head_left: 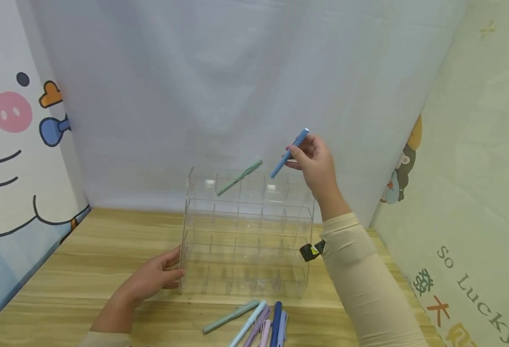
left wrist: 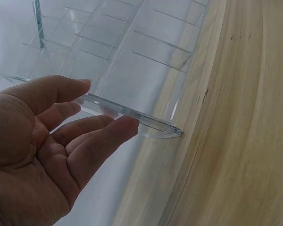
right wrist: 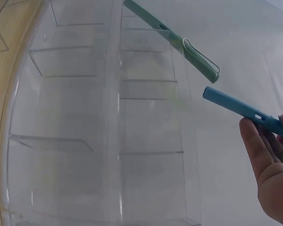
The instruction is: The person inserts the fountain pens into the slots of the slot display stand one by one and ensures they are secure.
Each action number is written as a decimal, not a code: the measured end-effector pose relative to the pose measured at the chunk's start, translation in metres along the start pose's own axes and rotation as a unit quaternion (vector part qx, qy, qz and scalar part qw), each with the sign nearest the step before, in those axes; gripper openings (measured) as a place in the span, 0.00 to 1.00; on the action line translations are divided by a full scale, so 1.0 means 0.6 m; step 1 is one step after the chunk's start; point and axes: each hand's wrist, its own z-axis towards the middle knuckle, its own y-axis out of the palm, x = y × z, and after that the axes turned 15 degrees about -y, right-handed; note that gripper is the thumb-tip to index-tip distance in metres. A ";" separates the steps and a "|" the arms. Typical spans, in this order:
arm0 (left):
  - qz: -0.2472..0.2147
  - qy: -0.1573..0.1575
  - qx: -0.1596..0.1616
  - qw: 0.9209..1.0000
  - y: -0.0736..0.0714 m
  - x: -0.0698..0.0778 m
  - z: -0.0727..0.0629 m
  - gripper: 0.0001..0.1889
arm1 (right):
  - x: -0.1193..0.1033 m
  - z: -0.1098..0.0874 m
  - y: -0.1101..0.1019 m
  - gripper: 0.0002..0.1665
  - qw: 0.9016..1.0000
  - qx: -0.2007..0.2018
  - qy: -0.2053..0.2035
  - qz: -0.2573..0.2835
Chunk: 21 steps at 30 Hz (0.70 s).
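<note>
My right hand [head_left: 317,161] pinches a blue pen [head_left: 290,153] between thumb and fingers, above the back right of a clear acrylic pen rack [head_left: 249,210]. The pen is tilted, its lower end pointing down and left. Leaning in the rack's top tier is a green pen [head_left: 239,178], slanting up to the right; its clip shows in the right wrist view. My left hand [head_left: 152,275] is at the rack's left side panel [left wrist: 132,115], fingers loosely bent and fingertips right at the panel's edge.
In front of the rack several pens lie on the wooden table [head_left: 120,241]: a grey-green pen [head_left: 230,316] apart on the left, then light blue, purple, pink and dark blue [head_left: 276,324] ones side by side. A pale curtain [head_left: 237,86] hangs behind, with printed panels on both sides.
</note>
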 end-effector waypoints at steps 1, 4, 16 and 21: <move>-0.001 0.000 -0.001 1.000 0.000 0.000 0.000 0.42 | 0.002 -0.002 0.005 0.18 1.000 0.002 -0.003 0.002; -0.001 0.001 -0.003 1.000 -0.002 -0.001 0.003 0.43 | 0.008 -0.005 0.019 0.17 1.000 0.008 -0.008 0.006; 0.002 0.007 0.000 1.000 -0.003 -0.003 0.005 0.43 | 0.031 -0.022 0.044 0.30 1.000 0.005 0.018 0.012; 0.006 0.009 0.001 1.000 -0.002 -0.004 0.005 0.42 | 0.042 -0.031 0.047 0.35 1.000 0.015 -0.001 0.006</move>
